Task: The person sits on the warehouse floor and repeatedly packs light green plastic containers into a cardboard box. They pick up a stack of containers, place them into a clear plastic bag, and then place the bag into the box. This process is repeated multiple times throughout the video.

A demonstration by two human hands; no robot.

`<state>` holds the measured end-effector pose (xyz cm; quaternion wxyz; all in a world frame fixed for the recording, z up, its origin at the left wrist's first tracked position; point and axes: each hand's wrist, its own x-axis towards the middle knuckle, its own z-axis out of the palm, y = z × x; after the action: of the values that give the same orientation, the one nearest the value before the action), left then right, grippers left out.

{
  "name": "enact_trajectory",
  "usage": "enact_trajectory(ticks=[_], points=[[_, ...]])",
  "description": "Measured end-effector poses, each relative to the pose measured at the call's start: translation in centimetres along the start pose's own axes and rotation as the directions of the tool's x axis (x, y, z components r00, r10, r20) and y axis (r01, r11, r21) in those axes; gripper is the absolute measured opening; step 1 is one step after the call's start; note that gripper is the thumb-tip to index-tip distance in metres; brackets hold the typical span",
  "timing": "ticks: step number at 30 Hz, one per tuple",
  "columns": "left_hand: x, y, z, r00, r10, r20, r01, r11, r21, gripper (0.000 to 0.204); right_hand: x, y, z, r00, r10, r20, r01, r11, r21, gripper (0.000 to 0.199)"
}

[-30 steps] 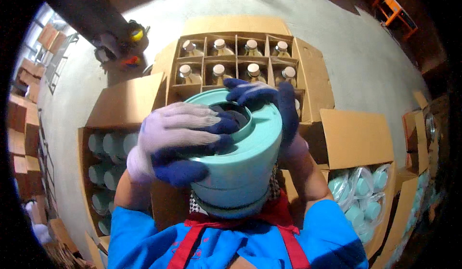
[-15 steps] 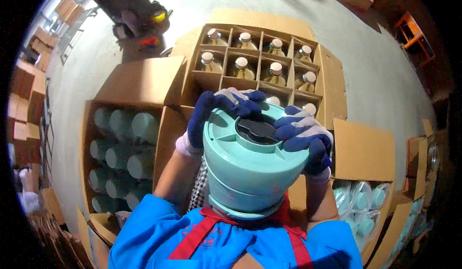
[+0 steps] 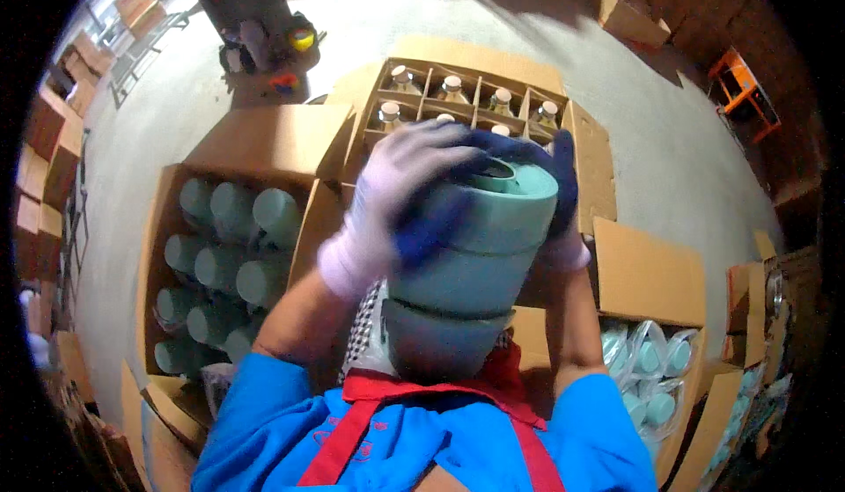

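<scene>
A teal, stepped cylindrical container (image 3: 466,272) stands upright in front of my chest, its top leaning slightly right. A round opening shows in its top. My left hand (image 3: 400,201), gloved in white and dark blue and blurred, wraps the container's upper left side, with its fingers reaching over the top. On the upper right side, my gloved right hand (image 3: 565,197) grips the container, mostly hidden behind it. Beyond my hands, an open carton (image 3: 591,162) with cardboard dividers holds several capped glass bottles (image 3: 452,90), partly covered by the gloves and container.
At the left, an open carton (image 3: 151,263) holds several teal cylinders (image 3: 217,266). At the right, another carton (image 3: 651,272) contains teal pieces in clear plastic (image 3: 647,356). An orange frame (image 3: 744,91) stands far right. Stacked boxes (image 3: 40,171) line the left.
The container has tipped more upright, turning its top away from me. My left hand has swung round its left side; my right hand has slid behind its right side.
</scene>
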<state>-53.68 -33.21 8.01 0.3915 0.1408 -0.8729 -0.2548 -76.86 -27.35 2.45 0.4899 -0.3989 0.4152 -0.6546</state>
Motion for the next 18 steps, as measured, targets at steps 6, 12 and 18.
enact_trajectory(ticks=[6,12,18], points=[[-0.6,0.8,-0.6,0.978,-0.034,-0.207,0.029,0.999,-0.029,0.036,-4.0,-2.8,0.1,0.948,-0.308,0.077,0.248,0.566,-0.786,0.054],[-1.9,-1.3,-2.8,0.993,-0.017,0.115,0.049,0.957,-0.286,0.031,-3.9,-4.2,1.8,0.831,-0.342,0.439,0.553,0.42,-0.719,0.061],[3.5,5.6,1.7,0.988,0.067,0.142,-0.088,0.985,0.146,0.032,1.1,0.8,-2.6,0.936,-0.172,0.306,0.125,0.978,0.17,0.048]])
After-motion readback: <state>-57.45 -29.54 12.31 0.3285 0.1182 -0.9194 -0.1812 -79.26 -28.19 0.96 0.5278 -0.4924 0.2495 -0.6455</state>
